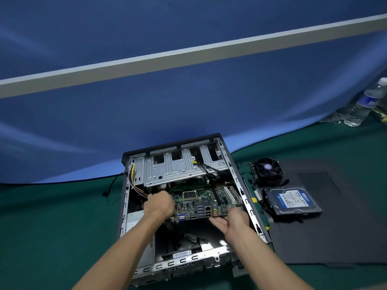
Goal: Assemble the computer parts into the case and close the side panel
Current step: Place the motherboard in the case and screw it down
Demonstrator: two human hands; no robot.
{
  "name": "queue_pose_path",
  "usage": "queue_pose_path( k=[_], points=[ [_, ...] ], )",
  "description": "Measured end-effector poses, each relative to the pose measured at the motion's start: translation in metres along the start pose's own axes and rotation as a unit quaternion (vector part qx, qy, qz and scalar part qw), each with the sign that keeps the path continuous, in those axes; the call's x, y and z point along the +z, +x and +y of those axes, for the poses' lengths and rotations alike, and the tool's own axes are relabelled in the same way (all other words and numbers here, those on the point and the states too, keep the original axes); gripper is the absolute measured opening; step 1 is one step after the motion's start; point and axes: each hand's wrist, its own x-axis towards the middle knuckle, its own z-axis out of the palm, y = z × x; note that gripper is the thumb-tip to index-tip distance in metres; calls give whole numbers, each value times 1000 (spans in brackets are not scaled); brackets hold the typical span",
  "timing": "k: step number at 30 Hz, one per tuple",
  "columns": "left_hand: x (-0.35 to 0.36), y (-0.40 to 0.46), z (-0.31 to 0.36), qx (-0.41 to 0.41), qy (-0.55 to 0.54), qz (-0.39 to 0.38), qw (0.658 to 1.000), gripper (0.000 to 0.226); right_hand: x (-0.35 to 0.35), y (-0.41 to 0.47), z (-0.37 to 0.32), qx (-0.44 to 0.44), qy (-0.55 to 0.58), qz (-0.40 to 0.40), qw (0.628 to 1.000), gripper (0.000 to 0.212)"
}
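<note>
An open computer case [247, 197] lies on its side on the green table. Inside it, a green motherboard [201, 200] hangs tilted above the case floor, its port block facing me. My left hand [160, 206] grips the board's left edge with curled fingers. My right hand [232, 220] holds the board's near right corner from beneath, thumb on top. A CPU cooler fan [268, 169] and a blue-labelled hard drive [292, 200] lie on the black side panel [335, 227] to the right of the case.
A silver drive cage [180, 166] spans the far end of the case, with yellow and black cables beside it. The power supply [134, 222] sits at the case's left. A water bottle [364, 103] stands far right. A blue partition rises behind the table.
</note>
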Motion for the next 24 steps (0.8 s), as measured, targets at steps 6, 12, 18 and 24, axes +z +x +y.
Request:
queue_pose_path(
  k=[6,12,18,24],
  points=[
    [1,0,-12,75,-28,-28,996,35,6,14,6,-27,-37,15,999,35],
    [7,-12,-9,121,-60,91,987,13,5,34,3,7,-121,-7,993,29],
    [14,-17,-10,186,38,159,969,31,8,41,2,48,-227,-42,972,20],
    [40,-26,2,256,-24,0,966,33,9,47,4,53,-256,-53,964,27]
  ],
)
